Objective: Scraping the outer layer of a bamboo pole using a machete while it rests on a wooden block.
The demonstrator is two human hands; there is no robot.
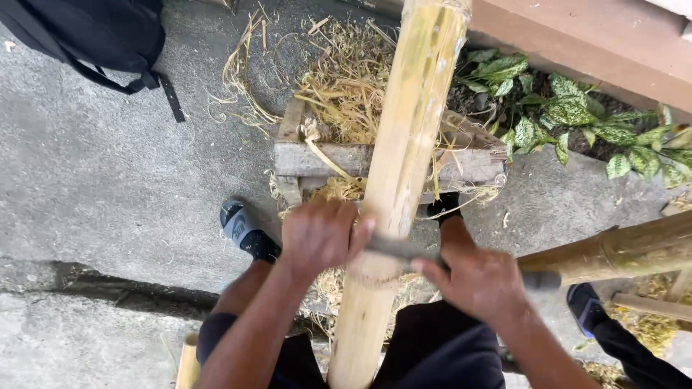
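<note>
A thick pale bamboo pole (404,166) runs from between my legs up over a wooden frame (317,158). A dark blade (396,248) lies across the pole just above a node. My left hand (321,234) is closed on the blade's left end, beside the pole. My right hand (479,281) grips the other end, where a dark handle (540,279) sticks out to the right. Straw-coloured shavings (346,79) are piled on the frame and under the pole.
A black bag (94,32) lies on the concrete at the top left. Spotted green plants (577,115) grow by a reddish wall. Another bamboo pole (620,248) lies at the right. My left foot in a dark sandal (241,227) stands left of the frame; another foot (587,306) is at the right.
</note>
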